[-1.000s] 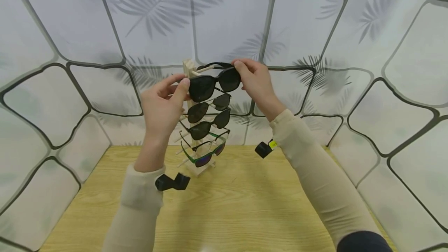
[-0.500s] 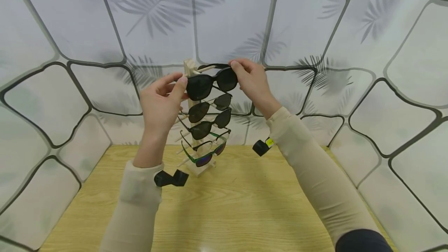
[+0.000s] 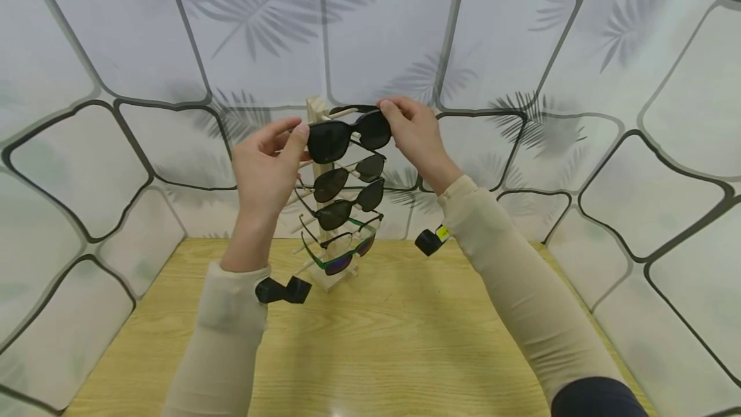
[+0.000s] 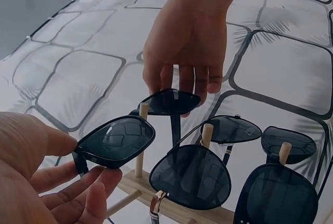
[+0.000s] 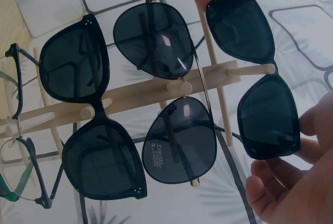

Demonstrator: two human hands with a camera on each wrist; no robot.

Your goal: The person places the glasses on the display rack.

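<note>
Black square-lensed sunglasses (image 3: 329, 141) are at the top of a wooden eyewear rack (image 3: 315, 107), lenses facing me. My left hand (image 3: 263, 176) pinches their left corner by the hinge between thumb and fingers. At the opposite corner my right hand (image 3: 419, 137) grips the frame, thumb in front. In the right wrist view, the bridge of these sunglasses (image 5: 268, 115) lies at the tip of the top peg (image 5: 252, 70). Right below hang gold-trimmed dark sunglasses (image 5: 179, 141). Whether the bridge bears on the peg, I cannot tell.
Lower on the rack hang black sunglasses (image 3: 334, 215), thin-framed clear glasses (image 3: 338, 245) and green-framed sunglasses (image 3: 338, 265). The rack's base stands on a wood-grain table (image 3: 393, 340). Patterned cloth walls (image 3: 382, 37) enclose the back and sides.
Both hands keep their hold on the top sunglasses. The sunglasses and my right hand have shifted slightly left, and the frame tilts a little less.
</note>
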